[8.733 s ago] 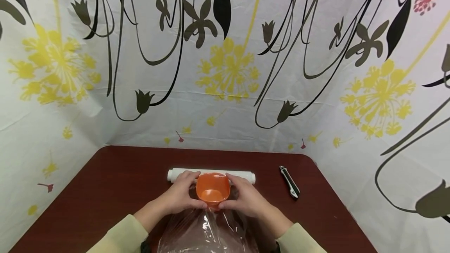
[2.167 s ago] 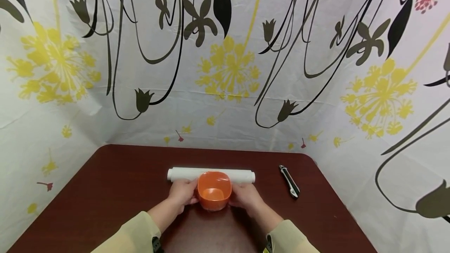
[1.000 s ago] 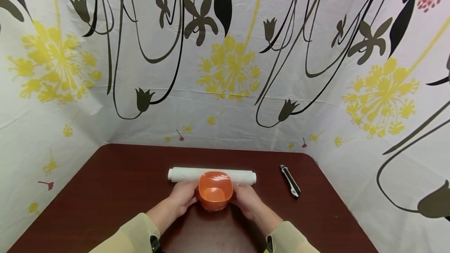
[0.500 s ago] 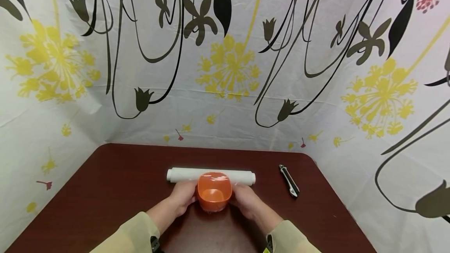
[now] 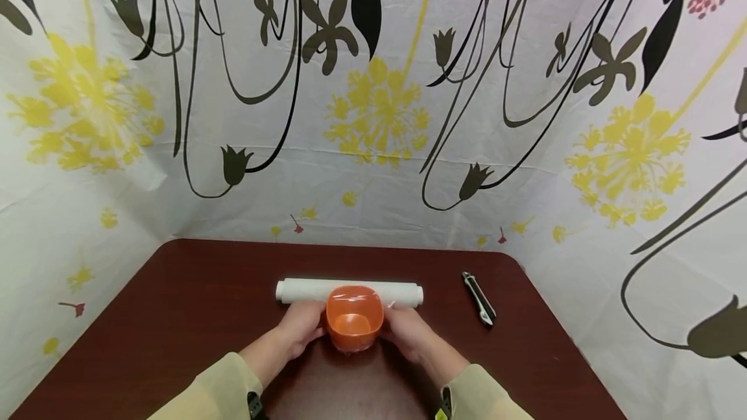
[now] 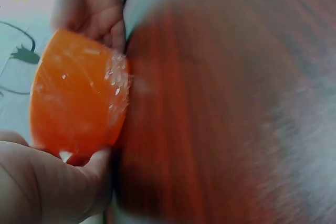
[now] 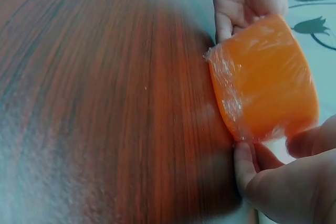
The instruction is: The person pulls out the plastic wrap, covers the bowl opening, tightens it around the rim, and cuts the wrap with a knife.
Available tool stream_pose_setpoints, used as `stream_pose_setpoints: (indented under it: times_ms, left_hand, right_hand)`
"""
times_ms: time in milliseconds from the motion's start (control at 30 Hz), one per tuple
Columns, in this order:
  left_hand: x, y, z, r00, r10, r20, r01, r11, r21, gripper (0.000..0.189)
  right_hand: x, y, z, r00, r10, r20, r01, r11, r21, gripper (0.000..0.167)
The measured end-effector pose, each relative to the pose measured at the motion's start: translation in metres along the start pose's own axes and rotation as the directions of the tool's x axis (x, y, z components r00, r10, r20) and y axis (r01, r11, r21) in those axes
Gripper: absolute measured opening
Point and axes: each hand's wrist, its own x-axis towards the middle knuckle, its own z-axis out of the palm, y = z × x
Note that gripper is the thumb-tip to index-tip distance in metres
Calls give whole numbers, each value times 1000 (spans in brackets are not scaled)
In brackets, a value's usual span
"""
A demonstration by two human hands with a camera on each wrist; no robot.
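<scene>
An orange bowl stands on the table with clear plastic wrap stretched over its top. The wrap is bunched and crinkled along the bowl's side near the bottom in the right wrist view. On the bowl's left side, my left hand holds it low, thumb and fingers at the wall. My right hand grips the opposite side, its fingertips gathered at the lower edge where the film is bunched. In the left wrist view the bowl is a little blurred.
Just behind the bowl lies a white roll, partly hidden by it. A utility knife lies to the right on the dark red-brown table. A flower-printed sheet hangs around the table's back and sides.
Several seconds ago the film spread toward me and my hands were at the rim. Now the film is tucked against the bowl and both hands sit lower. Over the last second little has moved.
</scene>
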Motion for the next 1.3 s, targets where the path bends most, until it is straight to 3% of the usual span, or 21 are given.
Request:
stream_pose_setpoints:
  times_ms: [100,300,433,600,733,867,967,1033,1100,1200,1300]
  left_hand:
    - [2,0,-4,999,-20,-31,21,1000,15,31]
    - [3,-8,-9,995,-63,-74,57,995,-77,40]
    - [2,-5,-9,997,-66,-40,62,993,-106,39]
    - [-3,4,-11,997,-75,-23,74,997,-37,36]
    - [-8,5,-13,996,-84,-27,84,996,13,43]
    - [-14,4,-13,998,-33,-53,36,998,52,53]
    - [-23,8,-13,989,68,-131,-47,986,163,55]
    - [-29,13,-10,973,156,-168,-104,954,282,57]
    - [-35,18,-3,957,237,-169,-144,890,433,67]
    - [-39,25,14,943,305,-132,-148,741,655,98]
    - [-37,28,34,942,318,-110,-93,561,822,132]
  right_hand:
    - [1,1,-4,1000,18,-2,-18,1000,10,41]
    - [4,7,-9,996,86,-13,-84,992,93,29]
    - [5,6,-10,995,104,0,-104,992,69,35]
    - [5,0,-8,993,119,-23,-119,993,-2,41]
    - [3,-1,-9,987,155,-30,-152,986,73,52]
    - [-1,-2,-18,987,150,-61,-142,982,128,58]
    - [-3,-9,-26,979,116,-168,-109,993,51,47]
    - [-3,-16,-32,964,78,-253,-89,996,-31,39]
    - [-2,-23,-39,944,21,-329,-63,991,-117,36]
    - [3,-30,-48,918,-64,-391,-35,970,-240,39]
    - [10,-32,-53,907,-138,-399,-23,927,-373,39]
